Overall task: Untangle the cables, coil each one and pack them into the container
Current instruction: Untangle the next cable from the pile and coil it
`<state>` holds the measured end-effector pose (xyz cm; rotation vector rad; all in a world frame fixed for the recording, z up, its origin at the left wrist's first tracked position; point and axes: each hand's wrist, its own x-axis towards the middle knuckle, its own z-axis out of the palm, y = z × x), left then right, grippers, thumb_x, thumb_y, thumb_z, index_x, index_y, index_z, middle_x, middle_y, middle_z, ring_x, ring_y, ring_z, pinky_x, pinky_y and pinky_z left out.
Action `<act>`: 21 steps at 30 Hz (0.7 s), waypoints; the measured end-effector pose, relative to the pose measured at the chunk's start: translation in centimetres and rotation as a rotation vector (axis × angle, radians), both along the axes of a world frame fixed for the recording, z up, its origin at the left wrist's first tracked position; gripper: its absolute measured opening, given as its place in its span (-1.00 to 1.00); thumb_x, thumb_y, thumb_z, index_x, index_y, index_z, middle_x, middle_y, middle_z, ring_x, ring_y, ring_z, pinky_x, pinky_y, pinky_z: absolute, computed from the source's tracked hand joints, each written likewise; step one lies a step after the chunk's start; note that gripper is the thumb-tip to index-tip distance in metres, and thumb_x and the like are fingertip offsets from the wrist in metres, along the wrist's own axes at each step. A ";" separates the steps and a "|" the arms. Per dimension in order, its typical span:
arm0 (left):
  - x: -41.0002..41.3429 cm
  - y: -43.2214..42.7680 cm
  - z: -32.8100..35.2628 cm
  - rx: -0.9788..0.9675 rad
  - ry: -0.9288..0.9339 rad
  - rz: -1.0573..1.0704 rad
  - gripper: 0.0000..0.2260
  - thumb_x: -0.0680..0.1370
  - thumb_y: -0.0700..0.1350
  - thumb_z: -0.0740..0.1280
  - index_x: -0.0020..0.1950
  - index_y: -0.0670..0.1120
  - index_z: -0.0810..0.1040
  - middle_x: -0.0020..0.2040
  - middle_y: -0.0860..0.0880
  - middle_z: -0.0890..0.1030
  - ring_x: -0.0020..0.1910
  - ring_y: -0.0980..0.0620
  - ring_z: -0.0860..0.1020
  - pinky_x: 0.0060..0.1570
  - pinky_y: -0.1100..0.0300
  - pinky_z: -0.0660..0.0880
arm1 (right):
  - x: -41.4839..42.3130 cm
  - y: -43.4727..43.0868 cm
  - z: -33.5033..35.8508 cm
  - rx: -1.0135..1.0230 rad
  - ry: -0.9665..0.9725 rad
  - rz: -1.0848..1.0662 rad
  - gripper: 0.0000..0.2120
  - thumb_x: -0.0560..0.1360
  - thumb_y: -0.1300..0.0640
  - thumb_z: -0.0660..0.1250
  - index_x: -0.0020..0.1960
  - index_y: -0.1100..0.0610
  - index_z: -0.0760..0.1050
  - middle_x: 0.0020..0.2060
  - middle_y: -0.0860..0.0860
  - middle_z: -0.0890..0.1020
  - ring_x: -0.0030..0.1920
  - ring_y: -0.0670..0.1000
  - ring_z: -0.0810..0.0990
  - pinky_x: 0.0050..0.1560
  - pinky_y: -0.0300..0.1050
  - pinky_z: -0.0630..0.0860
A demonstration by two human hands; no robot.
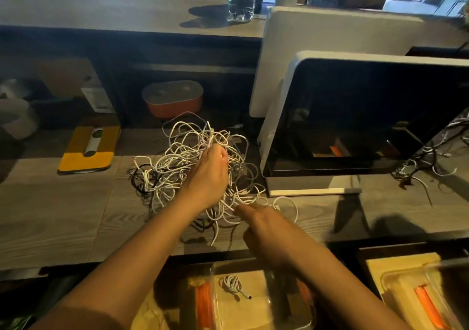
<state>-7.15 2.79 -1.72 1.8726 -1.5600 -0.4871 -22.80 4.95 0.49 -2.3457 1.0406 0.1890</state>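
done: I saw one coiled cable (231,283) in container (212,276)
todo: tangle (172,167) on desk (63,215)
left hand (210,175): gripped strands
right hand (264,230): blurred, couldn't tell grip

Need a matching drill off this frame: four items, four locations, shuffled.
Items
1 cable tangle
2 clear container
3 water bottle
4 yellow pad

Locations
A on the raised shelf at the back
B on the desk, left of the tangle
C below the desk's near edge, one coiled cable inside
D mid-desk, gripped by the left hand

Pairs: 1-D, 2-C, 3-A, 4-B
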 end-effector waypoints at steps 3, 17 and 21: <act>1.3 0.1 -1.7 0.082 -0.134 -0.060 -0.81 0.64 -0.12 0.05 0.05 -0.09 0.44 0.04 -0.04 0.47 -0.02 0.00 0.46 0.01 0.01 0.45 | -0.9 -0.9 0.6 -0.073 0.172 0.066 -0.55 0.57 0.18 0.19 0.43 -0.04 0.25 0.25 0.05 0.47 0.19 0.04 0.50 0.14 -0.08 0.52; -0.3 4.0 -0.5 0.276 -0.225 -0.165 -0.74 0.50 0.18 0.28 -0.12 0.00 0.57 -0.40 0.12 0.46 -0.37 0.10 0.47 -0.24 0.20 0.45 | -1.9 -6.8 3.0 -0.453 -0.059 -0.247 -0.76 0.61 0.01 0.16 -0.05 0.08 0.54 -0.32 -0.08 0.48 -0.33 -0.11 0.46 -0.39 -0.23 0.29; 0.8 4.6 -2.2 0.376 -0.067 -0.228 -0.81 0.60 -0.02 0.22 0.14 0.09 0.58 -0.30 0.01 0.61 -0.41 0.08 0.48 -0.27 0.16 0.46 | -2.1 -6.8 1.1 -0.355 -0.045 -0.252 -0.76 0.61 0.01 0.15 -0.10 0.10 0.50 -0.34 -0.05 0.47 -0.34 -0.09 0.44 -0.40 -0.22 0.29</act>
